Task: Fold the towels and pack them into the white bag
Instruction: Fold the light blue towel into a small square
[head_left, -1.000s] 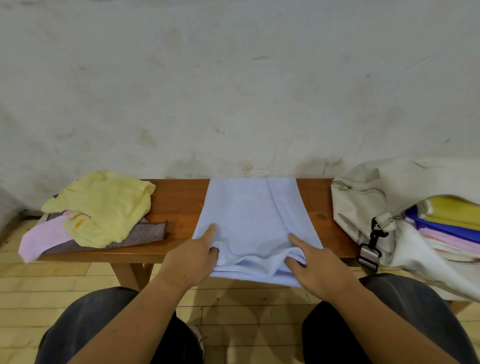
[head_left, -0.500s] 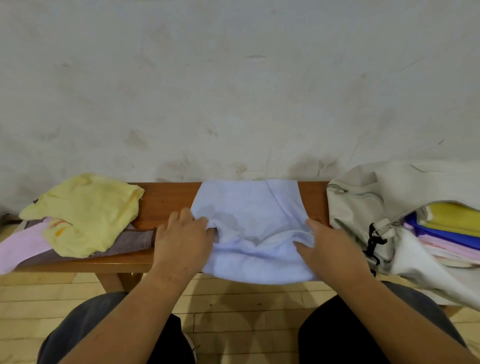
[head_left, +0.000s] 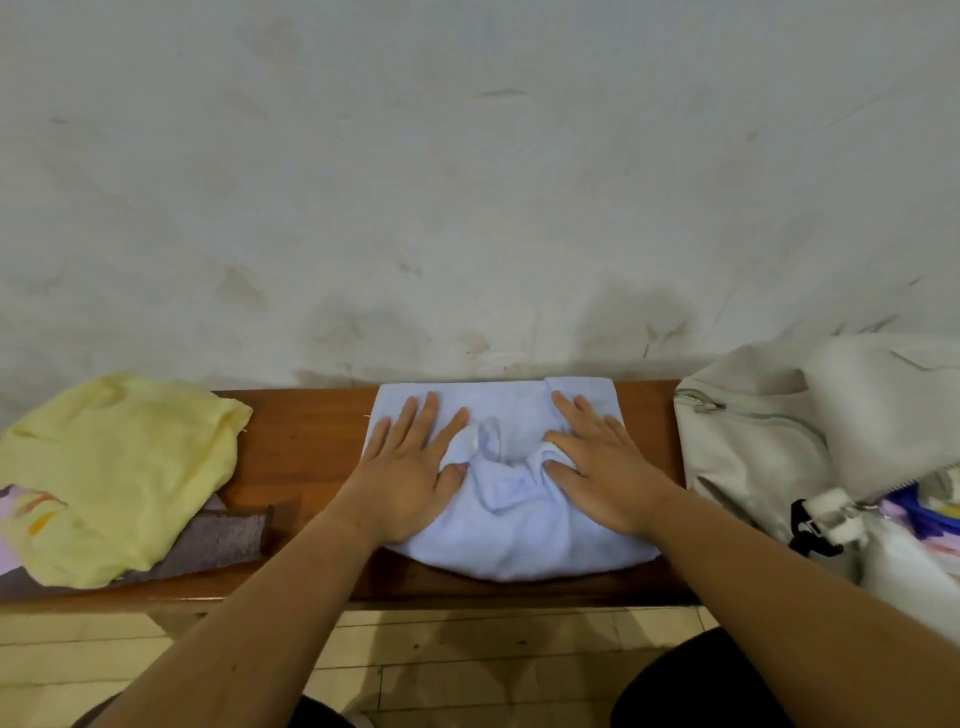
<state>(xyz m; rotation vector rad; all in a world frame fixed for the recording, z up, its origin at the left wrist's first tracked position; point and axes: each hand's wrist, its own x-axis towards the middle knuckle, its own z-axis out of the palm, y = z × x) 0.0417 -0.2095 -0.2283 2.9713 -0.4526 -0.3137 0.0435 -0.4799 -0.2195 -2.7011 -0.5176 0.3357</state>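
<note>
On the long brown wooden bench (head_left: 306, 441), left of the white fabric zip bag (head_left: 753, 441), the pale blue terry towel (head_left: 519, 535) lies folded, its long axis along the bench and its rounded fold toward the person. The left hand (head_left: 410, 467) and right hand (head_left: 602, 467) press it with straight fingers, each thumb pinching bunched cloth.

The pale blue towel (head_left: 519, 530) pinched in the left hand (head_left: 410, 467) and right hand (head_left: 608, 467) is soft, matt terry cloth. The bench (head_left: 306, 441) beneath them is glossy varnished wood, and the white bag (head_left: 748, 452) past the right hand is matt fabric.
</note>
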